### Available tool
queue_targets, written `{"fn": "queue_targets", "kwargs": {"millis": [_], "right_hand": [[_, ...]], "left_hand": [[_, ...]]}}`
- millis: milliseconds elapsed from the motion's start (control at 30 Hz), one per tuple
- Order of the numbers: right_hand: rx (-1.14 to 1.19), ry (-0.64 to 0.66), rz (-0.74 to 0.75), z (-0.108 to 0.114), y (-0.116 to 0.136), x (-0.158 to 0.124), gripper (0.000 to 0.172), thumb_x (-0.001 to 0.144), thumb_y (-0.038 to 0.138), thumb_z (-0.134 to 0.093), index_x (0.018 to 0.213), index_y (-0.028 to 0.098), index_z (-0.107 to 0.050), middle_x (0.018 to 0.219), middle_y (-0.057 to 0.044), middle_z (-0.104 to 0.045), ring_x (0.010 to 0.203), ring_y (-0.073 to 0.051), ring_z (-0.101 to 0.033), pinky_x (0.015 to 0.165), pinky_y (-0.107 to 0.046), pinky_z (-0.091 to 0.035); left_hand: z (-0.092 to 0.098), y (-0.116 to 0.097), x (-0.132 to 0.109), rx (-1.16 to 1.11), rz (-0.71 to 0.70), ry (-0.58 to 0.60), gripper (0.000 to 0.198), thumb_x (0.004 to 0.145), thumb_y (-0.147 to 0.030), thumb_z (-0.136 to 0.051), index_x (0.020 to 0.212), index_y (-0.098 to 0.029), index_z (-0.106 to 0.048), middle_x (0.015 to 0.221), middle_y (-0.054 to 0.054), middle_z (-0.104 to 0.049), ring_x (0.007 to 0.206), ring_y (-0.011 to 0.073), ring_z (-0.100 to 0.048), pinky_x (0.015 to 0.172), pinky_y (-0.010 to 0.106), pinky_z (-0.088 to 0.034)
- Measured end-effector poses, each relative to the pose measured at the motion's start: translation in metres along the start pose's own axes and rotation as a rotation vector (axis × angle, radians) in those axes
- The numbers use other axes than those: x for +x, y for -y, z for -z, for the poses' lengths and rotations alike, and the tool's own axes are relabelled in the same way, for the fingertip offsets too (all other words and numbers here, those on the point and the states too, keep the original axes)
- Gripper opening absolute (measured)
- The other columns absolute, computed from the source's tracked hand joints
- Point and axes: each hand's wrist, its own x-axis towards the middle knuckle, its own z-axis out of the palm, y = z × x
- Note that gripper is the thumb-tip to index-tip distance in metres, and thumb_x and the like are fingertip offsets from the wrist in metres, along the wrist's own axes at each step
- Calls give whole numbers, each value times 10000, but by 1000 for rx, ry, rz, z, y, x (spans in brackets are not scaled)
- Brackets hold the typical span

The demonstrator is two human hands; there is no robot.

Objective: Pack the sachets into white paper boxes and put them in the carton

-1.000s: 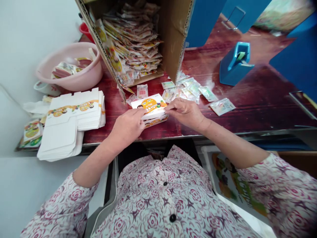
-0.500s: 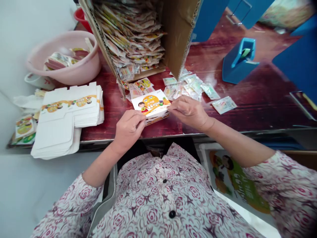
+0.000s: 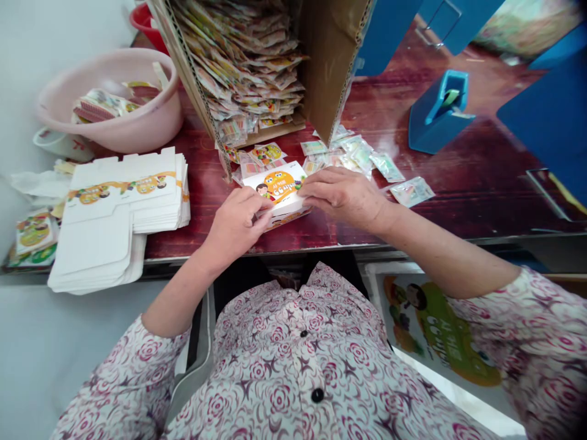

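Note:
A small white and orange printed carton (image 3: 280, 186) lies near the table's front edge with its lid down. My left hand (image 3: 239, 221) has its fingers closed at the carton's left front corner, thumb along the front. Over its right end, my right hand (image 3: 342, 194) presses bunched fingers onto the lid and covers that corner. Behind the carton, several small printed packets (image 3: 263, 156) lie at the mouth of a cardboard box (image 3: 328, 73) full of stacked packets (image 3: 243, 67). More clear sachets (image 3: 362, 153) are scattered behind my right hand.
Flat unfolded cartons (image 3: 105, 220) are piled at the left, before a pink basin (image 3: 114, 131) and a cup (image 3: 62, 145). A blue tape dispenser (image 3: 428, 125) stands at the right. Blue bins (image 3: 550, 116) and a printed bag (image 3: 435, 330) below the edge lie further right.
My right hand has moved left and further over the carton's lid, its fingers now flatter on it. My left hand stays at the left front corner. The view has shifted slightly.

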Motion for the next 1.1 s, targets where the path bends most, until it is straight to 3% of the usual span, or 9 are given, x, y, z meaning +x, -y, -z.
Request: {"fn": "queue_targets", "kwargs": {"millis": [167,300,467,567,667,767,933,1100], "right_hand": [[19,63,-7,1,1,3,232,999,313,-496,951,237,-710,891,-36,-704,821,-184,-610,764,-344,-482],[10,51,13,0,-2,6,256,1004,302,-479,919,228,-709,857,-37,-695,807,-184,-601,736,-339,-460],[26,65,21,-2,-6,9,290,1007,291,-463,870,217,-708,812,-38,-675,793,-182,-589,727,-337,-442],[46,79,17,-3,-7,7,297,1009,284,-460,868,212,-711,826,-43,-676,804,-184,-591,746,-343,-450],[85,60,-19,-2,-8,3,278,1008,274,-464,889,226,-711,873,-38,-688,839,-189,-605,791,-359,-472],[73,45,-11,-1,-6,1,195,985,292,-520,927,237,-698,969,-31,-700,922,-206,-619,885,-393,-487],[20,0,30,-14,14,7,206,989,287,-510,987,171,-680,1061,-103,-700,1010,-268,-605,920,-470,-514],[172,-84,-28,-35,21,0,221,992,178,-483,1055,241,-685,1100,-55,-702,1033,-217,-618,986,-458,-526]], "left_hand": [[0,0,22,122,-40,212,171,907,-270,-605,1029,-204,-705,969,53,-717,939,210,-647,854,343,-512],[-6,-4,37,129,13,286,195,914,-305,-591,1053,-233,-708,984,52,-733,937,239,-667,832,366,-518],[-16,-14,58,208,99,372,188,854,-367,-690,1007,-260,-714,805,40,-704,816,281,-684,780,420,-518],[-14,-15,59,220,98,395,244,858,-388,-690,1056,-246,-697,843,54,-709,839,292,-685,769,418,-518],[-3,-8,40,96,67,308,285,900,-423,-637,1099,-219,-657,904,53,-707,885,254,-668,791,383,-529],[5,1,7,-68,26,161,176,911,-370,-640,996,-215,-637,952,42,-688,932,207,-650,835,355,-545],[-14,3,-31,-131,14,-187,56,909,-198,-655,949,-229,-632,1017,26,-700,1010,173,-673,912,369,-578],[-30,-3,-35,-8,44,-231,131,907,-179,-660,1029,-226,-646,1022,39,-726,1012,182,-697,919,381,-609]]}}
